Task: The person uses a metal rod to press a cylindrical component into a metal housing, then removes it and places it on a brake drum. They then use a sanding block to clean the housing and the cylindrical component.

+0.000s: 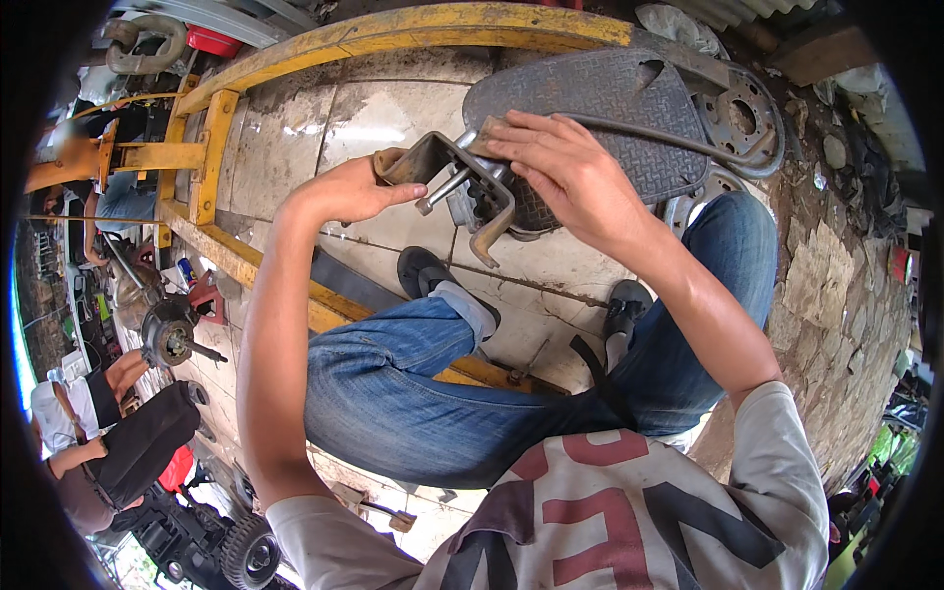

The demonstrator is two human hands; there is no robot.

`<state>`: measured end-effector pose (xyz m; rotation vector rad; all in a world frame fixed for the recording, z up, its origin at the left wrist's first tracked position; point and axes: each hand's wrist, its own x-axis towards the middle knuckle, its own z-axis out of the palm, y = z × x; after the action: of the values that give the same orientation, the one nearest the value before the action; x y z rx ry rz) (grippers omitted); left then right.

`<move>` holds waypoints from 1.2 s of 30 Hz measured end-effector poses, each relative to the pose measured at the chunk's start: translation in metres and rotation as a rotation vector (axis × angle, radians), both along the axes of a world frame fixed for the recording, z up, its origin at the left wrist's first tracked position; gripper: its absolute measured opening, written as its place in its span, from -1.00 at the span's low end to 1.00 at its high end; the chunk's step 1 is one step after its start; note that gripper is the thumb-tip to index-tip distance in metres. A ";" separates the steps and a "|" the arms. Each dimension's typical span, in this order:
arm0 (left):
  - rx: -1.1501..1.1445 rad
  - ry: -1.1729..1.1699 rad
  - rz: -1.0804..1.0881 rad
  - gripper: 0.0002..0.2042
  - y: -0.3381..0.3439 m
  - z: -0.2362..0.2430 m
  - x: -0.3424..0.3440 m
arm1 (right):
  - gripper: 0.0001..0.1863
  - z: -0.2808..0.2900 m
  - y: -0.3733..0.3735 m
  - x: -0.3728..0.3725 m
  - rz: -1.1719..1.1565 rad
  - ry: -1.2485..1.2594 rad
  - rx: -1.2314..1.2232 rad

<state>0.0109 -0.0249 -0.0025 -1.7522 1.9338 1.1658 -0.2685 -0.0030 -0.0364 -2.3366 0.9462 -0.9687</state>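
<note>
Over the tiled floor (pixel 379 113), in front of my feet, I hold up a metal bracket (pixel 423 157) with a bolt (pixel 448 187) through it. My left hand (pixel 341 197) grasps one end; my right hand (pixel 570 169) lies across the other, its grip unclear to me. A dark mat (pixel 590 93) lies just beyond.

Possible to pass over floor tiles (pixel 364 113) between metal bracket (pixel 423 160) and far yellow beam (pixel 393 32); obstructed at right by dark mat (pixel 590 88) and long bent rod (pixel 649 132)
</note>
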 end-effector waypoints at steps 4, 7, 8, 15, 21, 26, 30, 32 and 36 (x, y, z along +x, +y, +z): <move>-0.011 0.073 0.002 -0.49 -0.001 -0.001 -0.001 | -0.72 -0.002 -0.015 -0.006 -0.074 -0.092 0.066; -0.007 0.033 0.006 -0.49 -0.004 0.003 -0.002 | -0.68 0.006 0.000 0.003 0.096 -0.107 0.080; 0.007 0.011 0.011 -0.49 -0.001 0.003 -0.001 | -0.68 0.011 0.007 0.006 0.080 -0.081 0.115; -0.053 -0.036 -0.084 -0.38 -0.003 0.004 0.006 | -0.67 0.003 -0.006 -0.001 -0.044 0.061 0.028; -0.117 0.014 -0.106 -0.37 -0.001 0.007 0.014 | -0.71 0.005 -0.006 0.002 -0.047 0.093 0.045; -0.065 -0.004 -0.129 -0.48 -0.004 0.017 0.010 | -0.72 0.019 0.000 0.002 0.017 0.011 0.196; -0.141 0.069 -0.070 -0.50 0.000 0.015 0.018 | -0.71 0.020 -0.002 0.001 -0.002 0.075 0.120; -0.178 0.140 0.027 -0.47 0.003 0.018 0.025 | -0.69 0.015 -0.001 0.007 0.001 0.075 0.078; -0.523 0.468 0.455 -0.45 0.003 0.037 0.032 | -0.69 0.018 -0.008 0.004 -0.002 0.144 0.033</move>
<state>0.0424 -0.0221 0.0349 -2.4694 2.3395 1.4058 -0.2647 -0.0108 -0.0187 -2.4036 1.0114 -0.7881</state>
